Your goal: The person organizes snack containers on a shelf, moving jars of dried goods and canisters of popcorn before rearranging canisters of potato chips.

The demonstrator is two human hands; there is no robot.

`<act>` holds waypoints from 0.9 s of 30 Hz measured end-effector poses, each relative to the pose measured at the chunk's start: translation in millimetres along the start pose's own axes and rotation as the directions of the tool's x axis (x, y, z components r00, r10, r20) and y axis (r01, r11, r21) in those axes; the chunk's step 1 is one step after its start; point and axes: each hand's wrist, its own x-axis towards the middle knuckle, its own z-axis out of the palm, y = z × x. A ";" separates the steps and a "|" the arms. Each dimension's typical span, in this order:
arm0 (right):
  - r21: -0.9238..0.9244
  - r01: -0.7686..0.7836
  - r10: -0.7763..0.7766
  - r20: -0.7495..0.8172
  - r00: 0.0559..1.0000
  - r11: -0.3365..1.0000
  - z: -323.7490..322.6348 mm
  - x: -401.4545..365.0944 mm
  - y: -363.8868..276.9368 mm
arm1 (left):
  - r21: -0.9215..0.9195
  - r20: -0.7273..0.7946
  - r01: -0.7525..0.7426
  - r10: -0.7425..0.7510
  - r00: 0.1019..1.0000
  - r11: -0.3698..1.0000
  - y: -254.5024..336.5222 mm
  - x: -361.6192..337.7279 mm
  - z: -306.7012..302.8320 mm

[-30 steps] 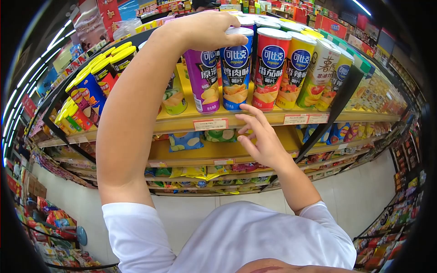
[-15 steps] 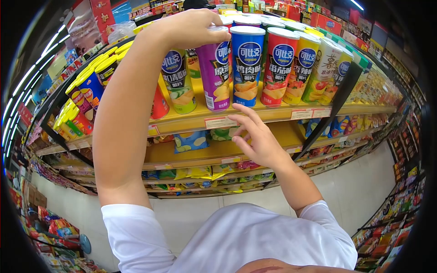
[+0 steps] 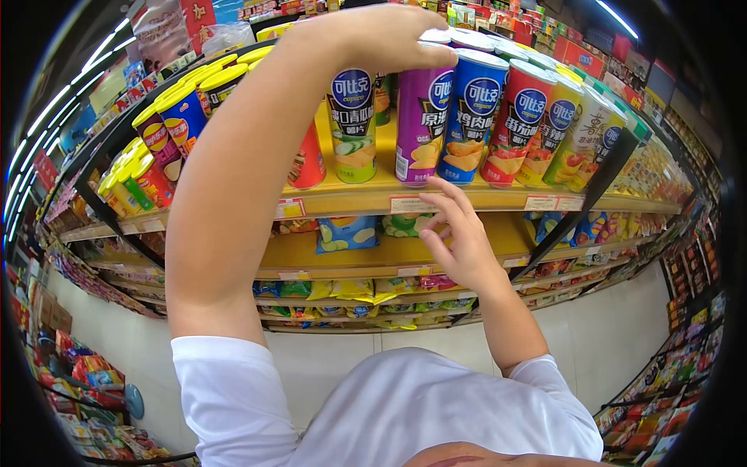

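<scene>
My left hand (image 3: 389, 35) reaches over the shelf, thumb and fingers around the top of a purple chip can (image 3: 420, 128), partly covering its white lid. My right hand (image 3: 459, 233) is held lower, in front of the shelf edge. Its fingers are apart and slightly bent, the index fingertip close to the purple can's base. Right beside this can stands a blue chip can (image 3: 476, 109). To its left, across a gap, is a green chip can (image 3: 354, 140). A red chip can (image 3: 517, 128) comes after the blue one.
The cans stand on a yellow shelf (image 3: 381, 187) with price tags (image 3: 408, 204) along its edge. Yellow-lidded cans (image 3: 183, 117) fill the left part. Bagged snacks (image 3: 346, 233) lie on lower shelves. A black upright (image 3: 603, 175) is at the right, and tiled floor (image 3: 334, 362) lies below.
The view has shifted, so the shelf and cans appear farther right. My left hand stays at the purple can's top, and my right hand stays near its base with fingers apart.
</scene>
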 end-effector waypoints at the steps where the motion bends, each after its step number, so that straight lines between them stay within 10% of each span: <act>1: -0.005 0.010 -0.010 0.000 1.000 1.000 1.7 -1.0 -0.9 | -0.040 0.129 0.077 -0.071 0.989 0.996 17.5 -14.8 -28.8; 8: 0.039 0.045 -0.047 0.062 0.997 0.998 26.7 6.6 -9.2 | -0.059 0.021 0.059 -0.058 0.998 0.996 -89.5 -23.5 -9.8; 27: 0.020 0.009 -0.010 0.086 0.996 1.000 53.9 27.6 -19.0 | 0.129 0.067 0.104 -0.113 0.991 0.986 -57.9 -27.0 3.5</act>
